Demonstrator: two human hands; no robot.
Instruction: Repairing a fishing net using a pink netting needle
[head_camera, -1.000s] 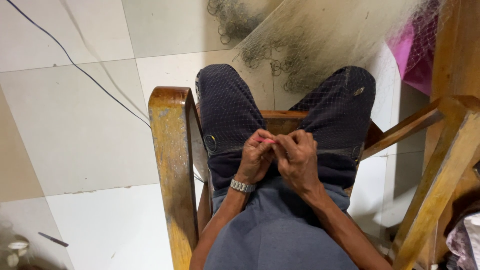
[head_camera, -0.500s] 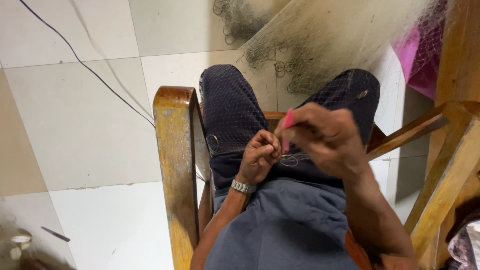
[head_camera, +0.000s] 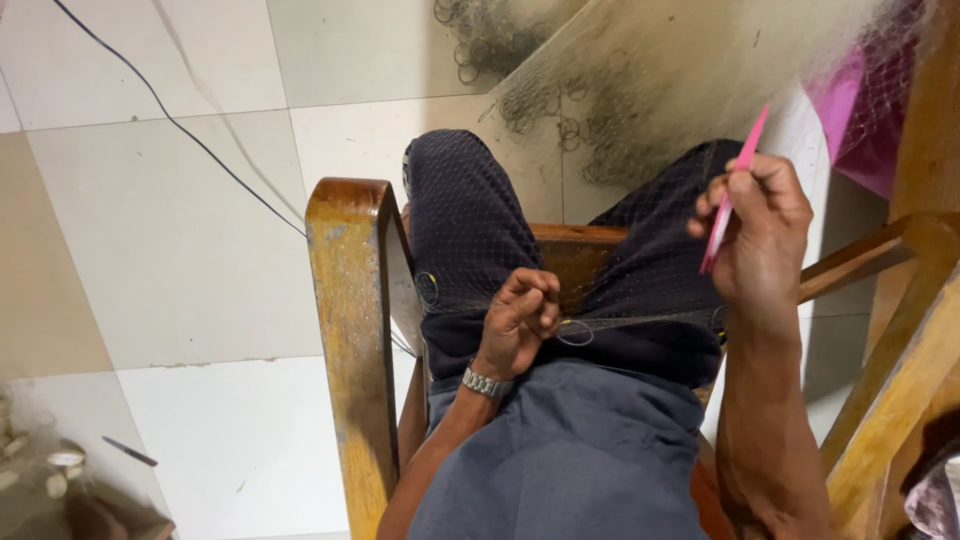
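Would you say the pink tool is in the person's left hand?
No, the right hand holds the pink tool raised, while the left hand pinches the net.

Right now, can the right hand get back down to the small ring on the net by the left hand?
Probably yes. The right hand, raised with a pink netting needle, has only open air between it and the ring beside the left hand.

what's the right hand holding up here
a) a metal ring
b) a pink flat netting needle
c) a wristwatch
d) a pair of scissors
b: the right hand is raised over the knee and grips a slim pink netting needle, while the left hand pinches the fine net on the lap.
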